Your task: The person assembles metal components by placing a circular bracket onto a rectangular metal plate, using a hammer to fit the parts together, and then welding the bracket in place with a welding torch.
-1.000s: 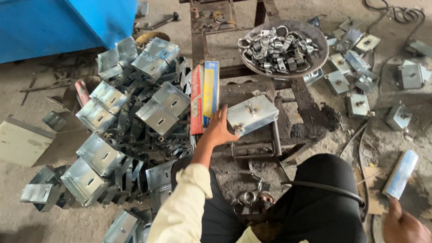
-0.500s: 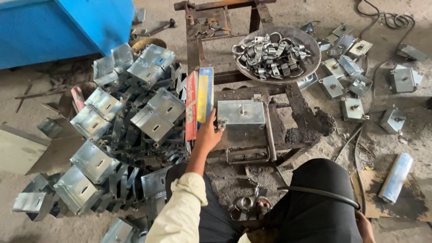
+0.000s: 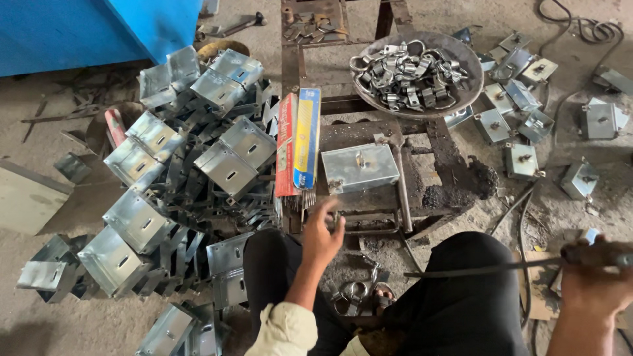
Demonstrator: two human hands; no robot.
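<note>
Two hands apart: left hand (image 3: 321, 232) pinches thin rods just below the red and blue packet (image 3: 298, 144) beside the metal box (image 3: 359, 167), while right hand (image 3: 593, 275) grips a rod holder (image 3: 597, 252), apparently ready for loading.

Silver metal box (image 3: 359, 167) (red-and-blue packet (image 3: 298, 144) beside).

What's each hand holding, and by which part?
Right hand grips the dark handle end of a thin rod tool. Left hand pinches thin rods sticking out of the red and blue-yellow upright packet, at their lower ends.
</note>
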